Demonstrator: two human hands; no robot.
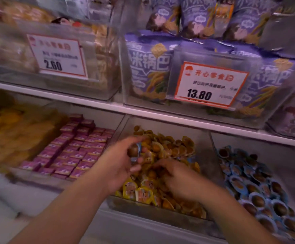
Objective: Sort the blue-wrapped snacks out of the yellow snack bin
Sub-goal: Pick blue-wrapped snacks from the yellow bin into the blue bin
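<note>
hands (143,169) motion-blurred, price tag (58,55) small print unreadable

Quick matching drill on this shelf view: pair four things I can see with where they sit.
Things:
1. blue-wrapped snack
2. pink boxes
3. purple bags
4. blue snack bin

Places:
A. upper shelf, above the yellow snack bin
B. held in the left hand
C. right of the yellow snack bin
D. left of the yellow snack bin

Pairs: 1-B, 2-D, 3-A, 4-C
</note>
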